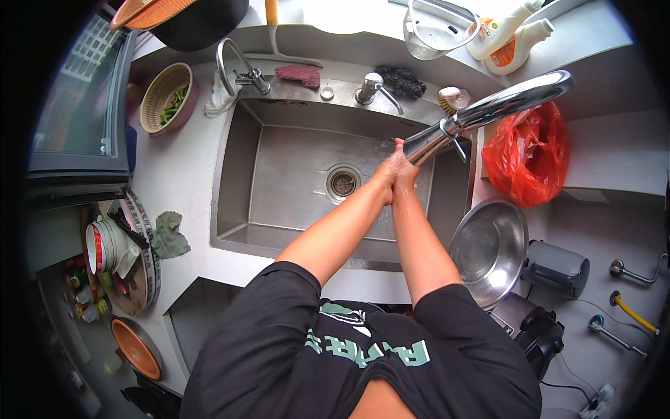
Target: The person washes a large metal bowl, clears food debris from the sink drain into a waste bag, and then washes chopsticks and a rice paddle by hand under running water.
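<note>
Water runs from the chrome pull-down faucet [426, 142] over both of my hands, which touch each other above the right part of the stainless steel sink [285, 173]. My left hand [391, 166] comes in from the lower left, its fingers reaching up beside the spray head. Against it lies my right hand [406, 177], partly hidden under the water and the faucet head. No object shows in either hand; how far the fingers are closed is hard to tell. The sink drain [343, 182] lies to the left of the hands.
Behind the sink stand a soap dispenser [371, 89], a small curved tap [251, 78], a pink cloth [297, 76] and a dark scrubber [400, 81]. To the right are a red plastic bag [523, 157] and a steel bowl [489, 254]. A basket of green vegetables [167, 99] stands left.
</note>
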